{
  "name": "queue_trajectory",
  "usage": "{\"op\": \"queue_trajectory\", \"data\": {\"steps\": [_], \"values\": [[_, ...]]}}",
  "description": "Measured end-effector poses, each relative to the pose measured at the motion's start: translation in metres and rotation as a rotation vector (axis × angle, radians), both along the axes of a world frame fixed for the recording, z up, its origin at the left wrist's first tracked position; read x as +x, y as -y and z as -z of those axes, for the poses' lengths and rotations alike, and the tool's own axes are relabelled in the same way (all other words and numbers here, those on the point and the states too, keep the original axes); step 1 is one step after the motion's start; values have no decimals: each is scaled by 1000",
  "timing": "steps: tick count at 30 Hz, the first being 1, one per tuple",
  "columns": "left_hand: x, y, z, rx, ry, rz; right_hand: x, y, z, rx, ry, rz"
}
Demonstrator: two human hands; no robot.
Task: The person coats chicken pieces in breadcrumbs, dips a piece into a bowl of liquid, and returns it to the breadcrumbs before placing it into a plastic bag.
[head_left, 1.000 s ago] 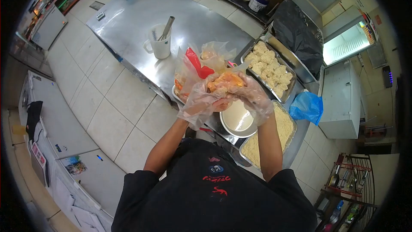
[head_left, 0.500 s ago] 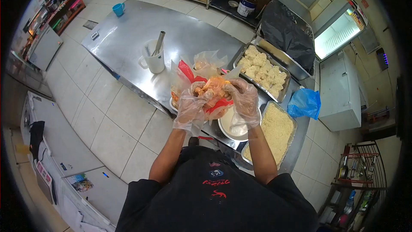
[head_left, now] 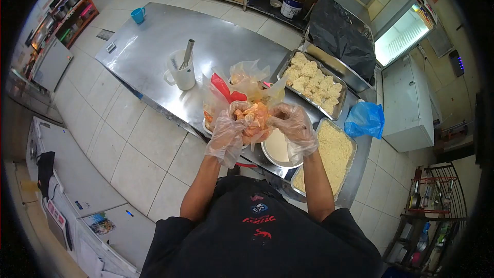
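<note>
Raw chicken piece (head_left: pixel 257 120), one: held over the steel table (head_left: pixel 149 38), near the round bowl (head_left: pixel 280 164). Left hand (head_left: pixel 227 130), plastic-gloved: fingers closed on it. Right hand (head_left: pixel 297 129), likewise gloved: at its edge, grip unclear.

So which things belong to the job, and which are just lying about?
Likely the job:
raw meat between the left hand and right hand
pale liquid
crumbs
coated pieces
possibly the whisk

Seemingly just lying about:
blue cup
blue plastic bag
</note>
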State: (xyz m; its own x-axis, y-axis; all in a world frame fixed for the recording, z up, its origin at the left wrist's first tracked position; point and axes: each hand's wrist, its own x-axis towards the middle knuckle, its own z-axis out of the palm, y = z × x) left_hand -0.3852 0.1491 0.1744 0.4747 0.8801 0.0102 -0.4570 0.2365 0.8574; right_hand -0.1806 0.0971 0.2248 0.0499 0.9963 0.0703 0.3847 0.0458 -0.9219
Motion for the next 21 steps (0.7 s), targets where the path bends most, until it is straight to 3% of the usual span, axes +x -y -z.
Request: {"op": "queue_trajectory", "data": {"steps": [8, 11, 14, 17, 20, 21], "values": [[9, -2, 2, 57, -62, -18, 4, 17, 1, -74, -399, 152], [12, 0, -6, -1, -229, -22, 13, 21, 8, -62, -537, 190], [9, 1, -12, 104, -336, 57, 20, 27, 3, -67, -624, 235], [8, 8, -5, 79, 27, 190, 30, 34, 0, -45, -684, 257], [5, 14, -21, -143, -107, 194, 41, 43, 1, -25, -658, 248], [7, 16, -17, -86, -154, 199, 43, 46, -1, -33, -630, 245]]}}
